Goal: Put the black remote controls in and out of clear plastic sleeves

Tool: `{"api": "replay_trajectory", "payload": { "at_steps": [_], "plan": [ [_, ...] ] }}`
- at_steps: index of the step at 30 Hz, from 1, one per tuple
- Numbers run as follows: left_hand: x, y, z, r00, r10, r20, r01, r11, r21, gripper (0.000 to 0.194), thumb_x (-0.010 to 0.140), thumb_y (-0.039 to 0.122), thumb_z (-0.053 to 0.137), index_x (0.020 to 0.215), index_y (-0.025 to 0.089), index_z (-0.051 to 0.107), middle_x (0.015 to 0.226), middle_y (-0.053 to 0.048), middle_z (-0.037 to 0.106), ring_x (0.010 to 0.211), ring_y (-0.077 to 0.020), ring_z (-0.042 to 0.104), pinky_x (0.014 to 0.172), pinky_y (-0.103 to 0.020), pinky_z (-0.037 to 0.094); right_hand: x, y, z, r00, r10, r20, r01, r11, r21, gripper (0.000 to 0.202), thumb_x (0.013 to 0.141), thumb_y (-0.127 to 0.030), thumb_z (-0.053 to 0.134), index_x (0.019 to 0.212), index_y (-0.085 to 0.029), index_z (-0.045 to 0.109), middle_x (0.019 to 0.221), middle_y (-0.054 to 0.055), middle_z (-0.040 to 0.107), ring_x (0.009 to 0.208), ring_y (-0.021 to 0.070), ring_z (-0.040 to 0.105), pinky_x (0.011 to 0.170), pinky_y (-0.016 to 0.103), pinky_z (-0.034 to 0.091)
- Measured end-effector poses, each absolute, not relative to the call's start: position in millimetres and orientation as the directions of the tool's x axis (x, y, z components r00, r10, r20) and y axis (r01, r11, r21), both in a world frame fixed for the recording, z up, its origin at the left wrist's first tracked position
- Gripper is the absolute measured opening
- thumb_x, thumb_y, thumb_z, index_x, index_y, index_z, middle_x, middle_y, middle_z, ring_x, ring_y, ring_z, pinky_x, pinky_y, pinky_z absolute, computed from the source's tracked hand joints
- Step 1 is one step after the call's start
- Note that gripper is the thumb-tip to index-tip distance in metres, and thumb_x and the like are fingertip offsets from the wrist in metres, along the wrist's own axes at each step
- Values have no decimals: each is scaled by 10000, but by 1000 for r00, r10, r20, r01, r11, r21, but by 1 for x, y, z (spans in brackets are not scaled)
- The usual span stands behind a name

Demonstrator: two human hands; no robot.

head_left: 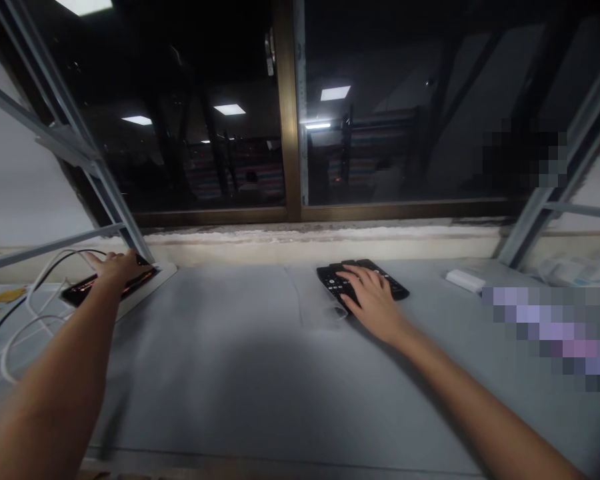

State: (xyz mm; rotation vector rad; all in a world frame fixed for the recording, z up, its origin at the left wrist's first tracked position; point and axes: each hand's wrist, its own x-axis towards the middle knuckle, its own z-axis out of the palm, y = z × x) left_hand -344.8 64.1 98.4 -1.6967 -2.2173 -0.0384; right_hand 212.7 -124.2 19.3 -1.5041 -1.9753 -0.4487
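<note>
Directly ahead of you, beyond the far edge of the table (220, 407), a dark two-pane window (390, 73) with a brown upright (291, 127) and a metal latch (270, 55) reflects rectangular ceiling lights (229, 109). On your left and right, observe the slanting grey metal posts (114, 200) in front of the pale wall (5, 180). To your right, locate a small white block (465, 281) lying on the surface; at your far left, note the yellow patches (9, 295), too blurred to identify.

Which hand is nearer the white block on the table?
Right hand: it is over the black keypad, left of the white block; the left hand is much farther left.
</note>
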Motion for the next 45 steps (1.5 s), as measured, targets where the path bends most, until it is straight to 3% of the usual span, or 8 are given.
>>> {"api": "replay_trajectory", "payload": {
  "at_steps": [3, 11, 16, 20, 25, 29, 35, 45],
  "plan": [
    [-342, 62, 98, -312, 909, 275, 894, 379, -240, 700, 752, 589, 470, 1244, 95, 529, 1210, -262, 581, 1220, -405, 421, 998, -690, 39, 213, -124, 18, -179, 741, 648, 949, 302, -84, 386, 891, -268, 379, 1252, -241, 512, 1325, 92, 503, 1203, 291, 430, 975, 518, 330],
    [-338, 60, 99, -313, 914, 260, 898, 374, -234, 737, 769, 617, 461, 1264, 73, 504, 1235, -268, 559, 1240, -406, 387, 1005, -672, 4, 214, -123, 18, -188, 744, 641, 953, 296, -64, 388, 892, -275, 385, 1260, -256, 507, 1330, 78, 499, 1202, 283, 429, 972, 504, 334],
    [-339, 61, 101, -317, 909, 271, 905, 376, -201, 669, 836, 534, 405, 1295, 53, 476, 1294, -264, 516, 1240, -395, 400, 1022, -657, 27, 213, -124, 19, -194, 766, 613, 948, 306, -83, 368, 900, -276, 376, 1242, -242, 506, 1332, 81, 500, 1203, 271, 425, 984, 491, 323],
    [-348, 57, 110, -253, 922, 294, 911, 329, -248, 612, 873, 475, 369, 1262, 22, 504, 1320, -264, 495, 1234, -378, 407, 1023, -592, 186, 214, -124, 18, -202, 763, 614, 948, 310, -74, 370, 897, -273, 388, 1248, -246, 503, 1334, 82, 496, 1212, 272, 417, 981, 493, 327],
    [-356, 47, 125, -195, 931, 309, 893, 299, -336, 750, 832, 621, 373, 1172, -7, 599, 1279, -280, 521, 1208, -385, 432, 972, -464, 301, 214, -123, 16, -213, 753, 622, 947, 315, -58, 370, 893, -270, 401, 1244, -257, 514, 1332, 79, 499, 1215, 269, 416, 980, 491, 331],
    [-353, 42, 126, -207, 945, 254, 885, 291, -363, 734, 816, 632, 407, 1071, -8, 663, 1244, -291, 545, 1221, -389, 421, 994, -456, 266, 214, -123, 16, -213, 752, 624, 948, 314, -56, 372, 889, -268, 405, 1243, -262, 520, 1326, 77, 504, 1209, 271, 422, 977, 490, 335],
    [-354, 47, 121, -237, 941, 241, 881, 312, -356, 626, 839, 557, 421, 1075, 36, 676, 1301, -275, 509, 1260, -396, 368, 996, -487, 240, 214, -123, 16, -215, 759, 614, 948, 315, -57, 363, 890, -274, 400, 1231, -247, 521, 1322, 83, 505, 1203, 270, 428, 975, 486, 337],
    [-353, 45, 123, -227, 950, 217, 879, 295, -374, 600, 827, 553, 443, 1059, 54, 683, 1289, -260, 526, 1252, -397, 377, 1000, -494, 240, 214, -123, 16, -224, 766, 602, 943, 327, -66, 358, 902, -284, 386, 1235, -241, 510, 1335, 83, 492, 1209, 270, 423, 987, 490, 326]
  ]
}}
